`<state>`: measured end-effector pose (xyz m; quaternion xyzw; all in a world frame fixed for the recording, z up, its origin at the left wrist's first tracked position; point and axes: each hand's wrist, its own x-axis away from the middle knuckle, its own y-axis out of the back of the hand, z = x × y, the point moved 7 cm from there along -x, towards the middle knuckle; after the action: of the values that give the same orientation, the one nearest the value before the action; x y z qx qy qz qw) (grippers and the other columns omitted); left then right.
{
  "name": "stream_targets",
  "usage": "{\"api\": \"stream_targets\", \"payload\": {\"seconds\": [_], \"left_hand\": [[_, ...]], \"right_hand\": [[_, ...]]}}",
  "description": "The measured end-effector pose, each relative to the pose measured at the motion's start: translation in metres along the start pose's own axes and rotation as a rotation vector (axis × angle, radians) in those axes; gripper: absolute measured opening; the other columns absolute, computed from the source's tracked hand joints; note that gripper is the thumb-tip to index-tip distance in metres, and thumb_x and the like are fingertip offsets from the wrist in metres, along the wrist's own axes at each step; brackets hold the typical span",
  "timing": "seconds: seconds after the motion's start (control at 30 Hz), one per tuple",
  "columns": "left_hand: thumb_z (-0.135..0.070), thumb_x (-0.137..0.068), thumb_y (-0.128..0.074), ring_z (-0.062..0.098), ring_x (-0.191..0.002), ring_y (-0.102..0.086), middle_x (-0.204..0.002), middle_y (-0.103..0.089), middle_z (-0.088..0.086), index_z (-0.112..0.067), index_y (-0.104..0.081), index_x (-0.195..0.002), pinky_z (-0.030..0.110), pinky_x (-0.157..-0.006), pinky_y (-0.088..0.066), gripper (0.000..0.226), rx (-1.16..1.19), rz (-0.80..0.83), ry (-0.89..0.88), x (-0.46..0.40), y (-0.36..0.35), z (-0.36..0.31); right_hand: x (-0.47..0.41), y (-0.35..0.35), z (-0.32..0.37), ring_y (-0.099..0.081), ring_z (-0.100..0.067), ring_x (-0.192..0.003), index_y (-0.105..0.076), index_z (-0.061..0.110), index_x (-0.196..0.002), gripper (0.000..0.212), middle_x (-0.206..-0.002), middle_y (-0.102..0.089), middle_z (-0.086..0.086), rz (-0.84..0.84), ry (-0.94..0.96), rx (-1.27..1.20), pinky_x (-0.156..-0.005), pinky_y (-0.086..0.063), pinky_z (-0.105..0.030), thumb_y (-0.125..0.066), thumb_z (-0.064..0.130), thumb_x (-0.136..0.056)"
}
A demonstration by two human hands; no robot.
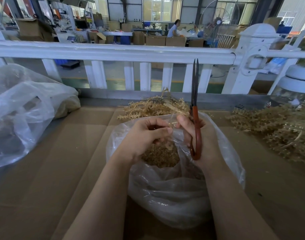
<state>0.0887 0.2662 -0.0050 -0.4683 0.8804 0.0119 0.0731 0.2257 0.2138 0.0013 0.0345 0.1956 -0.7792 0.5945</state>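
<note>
Plastic bag (174,196) sits on cardboard (65,153) before white railing (113,51).

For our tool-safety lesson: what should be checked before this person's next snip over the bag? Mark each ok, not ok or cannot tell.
1. Right hand grips scissors: ok.
2. Blades shut, pointing up, away from fingers: ok.
3. Left hand pinches dried stem: ok.
4. Open bag lies under both hands: ok.
5. Stem set between blades: not ok.
6. Blade sharpness: cannot tell.

red-handled scissors (195,111) stand upright, blades together, beside dry sprig (172,119).
</note>
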Motion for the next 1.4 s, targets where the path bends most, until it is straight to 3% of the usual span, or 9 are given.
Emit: {"api": "stream_targets", "payload": {"seconds": [0.07,0.27,0.5,0.6,0.77,0.87,1.0,1.2,1.4], "left_hand": [[-0.016,-0.070,-0.075,0.010,-0.056,-0.054,-0.066,-0.064,0.002,-0.014,-0.071,-0.074,0.023,-0.058,-0.044,0.007,0.171,-0.040,0.027,-0.001,0.004,0.000],[-0.016,-0.065,-0.075,0.004,-0.056,-0.056,-0.063,-0.062,-0.006,-0.017,-0.067,-0.072,0.014,-0.054,-0.050,0.011,0.589,-0.265,0.065,-0.001,0.026,0.006],[-0.025,-0.063,-0.079,0.006,-0.051,-0.055,-0.058,-0.061,-0.003,-0.014,-0.062,-0.074,0.016,-0.051,-0.050,0.023,0.470,-0.384,0.118,0.000,0.027,0.013],[-0.028,-0.064,-0.079,0.007,-0.053,-0.055,-0.061,-0.063,-0.001,-0.013,-0.065,-0.073,0.017,-0.053,-0.050,0.022,0.414,-0.408,0.096,0.002,0.027,0.012],[-0.029,-0.068,-0.077,0.014,-0.064,-0.061,-0.070,-0.070,0.004,-0.016,-0.077,-0.068,0.029,-0.069,-0.054,0.013,0.309,-0.297,0.102,0.000,0.018,0.011],[-0.027,-0.074,-0.075,0.015,-0.070,-0.069,-0.082,-0.076,0.008,-0.016,-0.079,-0.075,0.029,-0.075,-0.057,0.012,0.315,-0.234,0.108,0.000,0.014,0.011],[-0.024,-0.086,-0.068,0.013,-0.078,-0.074,-0.083,-0.077,0.006,-0.019,-0.078,-0.068,0.020,-0.063,-0.056,0.021,0.289,-0.212,0.103,0.000,0.012,0.011],[-0.030,-0.081,-0.069,0.013,-0.078,-0.074,-0.080,-0.076,0.005,-0.019,-0.074,-0.070,0.020,-0.064,-0.056,0.016,0.298,-0.199,0.085,-0.001,0.010,0.008],[-0.017,-0.092,-0.064,0.009,-0.074,-0.070,-0.079,-0.075,0.001,-0.013,-0.069,-0.082,0.020,-0.065,-0.054,0.013,0.325,-0.318,0.027,-0.002,0.021,0.007]], "right_hand": [[-0.001,-0.001,-0.001,-0.064,-0.019,-0.062,-0.067,0.005,-0.087,0.025,-0.075,-0.065,-0.013,-0.027,-0.010,-0.019,-0.063,-0.057,-0.032,-0.074,0.027,-0.078],[-0.001,0.005,0.001,-0.052,0.001,-0.043,-0.064,0.004,-0.092,0.027,-0.068,-0.059,-0.001,-0.052,0.017,0.018,-0.043,-0.039,-0.009,-0.072,0.025,-0.077],[0.001,-0.007,-0.005,-0.048,-0.009,-0.046,-0.070,0.014,-0.078,0.005,-0.064,-0.058,-0.008,0.123,-0.069,0.063,-0.044,-0.038,-0.013,-0.074,0.015,-0.078],[0.006,-0.017,-0.010,-0.045,-0.009,-0.042,-0.071,0.008,-0.086,0.005,-0.067,-0.064,-0.012,0.250,-0.119,0.131,-0.040,-0.031,-0.015,-0.071,0.011,-0.081],[0.004,-0.020,-0.011,-0.063,-0.002,-0.050,-0.069,-0.002,-0.097,0.021,-0.075,-0.070,-0.009,0.204,-0.061,0.098,-0.051,-0.047,-0.009,-0.054,-0.017,-0.091],[0.000,-0.014,-0.013,-0.075,-0.025,-0.081,-0.070,-0.003,-0.099,0.018,-0.084,-0.074,-0.018,0.121,-0.033,0.080,-0.079,-0.060,-0.032,-0.057,-0.014,-0.091],[-0.001,-0.008,-0.016,-0.070,-0.042,-0.102,-0.069,-0.005,-0.110,0.021,-0.104,-0.072,-0.026,0.021,-0.053,0.122,-0.098,-0.053,-0.057,-0.066,-0.005,-0.089],[-0.004,-0.003,-0.017,-0.070,-0.042,-0.102,-0.069,-0.001,-0.111,0.025,-0.104,-0.072,-0.026,-0.017,-0.065,0.127,-0.094,-0.057,-0.048,-0.072,0.005,-0.087],[-0.005,-0.003,-0.016,-0.070,-0.006,-0.080,-0.075,0.022,-0.091,0.013,-0.080,-0.074,0.008,0.014,0.048,0.392,-0.073,-0.054,-0.021,-0.082,0.029,-0.082]]}}
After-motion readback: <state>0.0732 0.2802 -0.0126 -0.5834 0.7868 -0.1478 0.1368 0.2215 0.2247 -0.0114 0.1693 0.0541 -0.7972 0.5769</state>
